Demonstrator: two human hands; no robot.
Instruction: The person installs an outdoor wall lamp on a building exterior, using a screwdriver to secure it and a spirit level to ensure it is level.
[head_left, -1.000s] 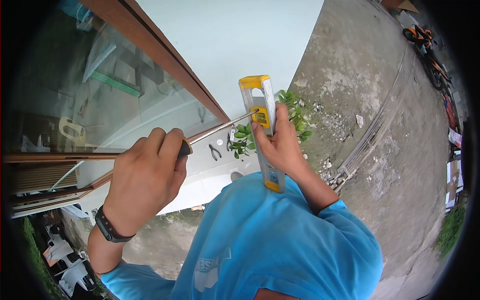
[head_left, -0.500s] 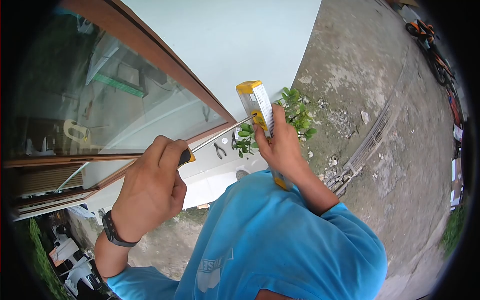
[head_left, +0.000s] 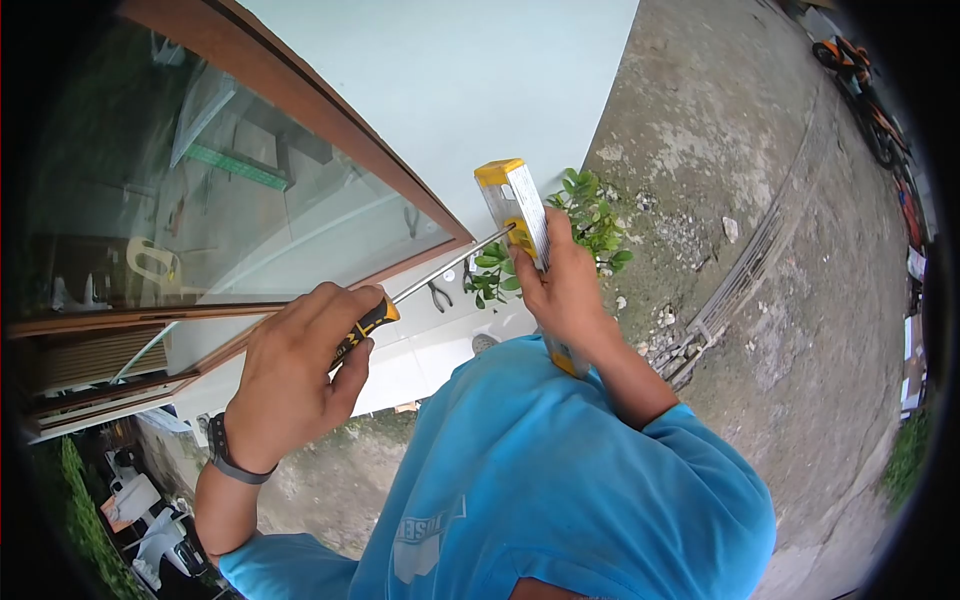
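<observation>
My left hand [head_left: 295,375], with a dark band on its wrist, is closed around the yellow-and-black handle of a screwdriver [head_left: 450,266]. The handle shows between my fingers and thumb. The steel shaft slants up to the right, and its tip meets the yellow vial housing on a spirit level [head_left: 527,200]. My right hand [head_left: 570,285] grips this level around its middle, thumb on the near side. The level has yellow end caps and stands tilted, its lower end close to my blue shirt [head_left: 560,460]. My right palm hides part of its body.
Glass panes in a brown frame [head_left: 340,120] stand at left beside a white wall [head_left: 480,80]. Pliers [head_left: 440,297] lie on a pale ledge [head_left: 410,350] below. A leafy plant [head_left: 600,230] grows behind the level. Rough concrete ground [head_left: 740,170] stretches right, toward an orange motorcycle [head_left: 850,65].
My left fingers have shifted on the screwdriver, baring more of its handle, and the thumb has moved lower. The level stays nearly still in my right hand, with the tip against it.
</observation>
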